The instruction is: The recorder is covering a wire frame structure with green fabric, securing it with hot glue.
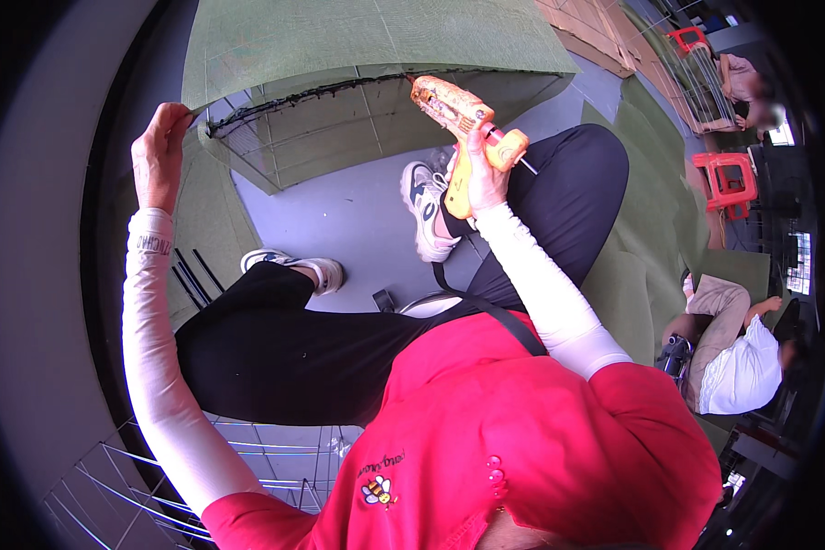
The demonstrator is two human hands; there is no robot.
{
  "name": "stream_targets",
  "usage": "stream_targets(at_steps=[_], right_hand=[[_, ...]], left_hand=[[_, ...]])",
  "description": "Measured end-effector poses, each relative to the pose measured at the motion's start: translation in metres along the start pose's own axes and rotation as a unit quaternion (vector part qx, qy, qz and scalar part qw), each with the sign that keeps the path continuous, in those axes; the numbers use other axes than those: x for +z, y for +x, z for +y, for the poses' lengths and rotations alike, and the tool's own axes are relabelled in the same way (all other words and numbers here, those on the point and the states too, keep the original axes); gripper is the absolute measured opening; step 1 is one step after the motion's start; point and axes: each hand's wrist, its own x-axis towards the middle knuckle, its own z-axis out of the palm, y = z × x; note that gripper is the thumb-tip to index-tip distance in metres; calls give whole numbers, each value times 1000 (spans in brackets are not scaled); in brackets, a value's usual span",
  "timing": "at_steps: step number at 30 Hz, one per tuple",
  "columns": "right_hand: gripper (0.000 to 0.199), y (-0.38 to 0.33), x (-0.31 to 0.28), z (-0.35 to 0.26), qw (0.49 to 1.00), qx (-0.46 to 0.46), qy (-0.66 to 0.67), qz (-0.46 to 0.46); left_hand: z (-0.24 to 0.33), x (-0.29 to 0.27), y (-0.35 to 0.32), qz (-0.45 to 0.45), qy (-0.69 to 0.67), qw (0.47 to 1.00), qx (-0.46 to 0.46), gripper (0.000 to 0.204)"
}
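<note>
My right hand [486, 179] is wrapped round the handle of a yellow-orange hot glue gun [453, 106], its front end stained brown. The nozzle points up and left, at a thick black line of glue [307, 94] along the top edge of a wire-grid frame [270, 147]. Green mesh fabric [376, 35] covers the frame's top, and more green shows behind the wires. At the far left, my left hand [162, 151] pinches the fabric's near corner, holding it slightly beyond the frame. Whether the nozzle touches the frame cannot be told.
Wire grid panels [275, 458] lie at lower left beside me. Black rods [195, 275] rest near my left knee. Green fabric [646, 238] spreads over the floor at right. Red plastic stools [726, 181] and two other people sit farther right. Cardboard [588, 32] lies beyond the frame.
</note>
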Motion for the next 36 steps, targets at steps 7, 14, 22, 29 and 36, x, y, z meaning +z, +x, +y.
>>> stream_targets(at_steps=[7,14,22,29,36], right_hand=[[37,1,3,-4,1000,17,14,22],[35,7,6,-14,998,52,26,3],[32,9,6,-15,999,36,20,-3],[33,10,3,-17,1000,28,2,-6],[50,9,-5,-18,997,26,-55,-46]], left_hand=[[-2,1,-4,1,1,1000,-2,10],[2,0,-4,-6,-2,1000,3,10],[1,-2,-1,-3,8,1000,2,11],[-2,0,-2,-1,4,1000,4,11],[2,0,-1,7,-2,1000,8,9]])
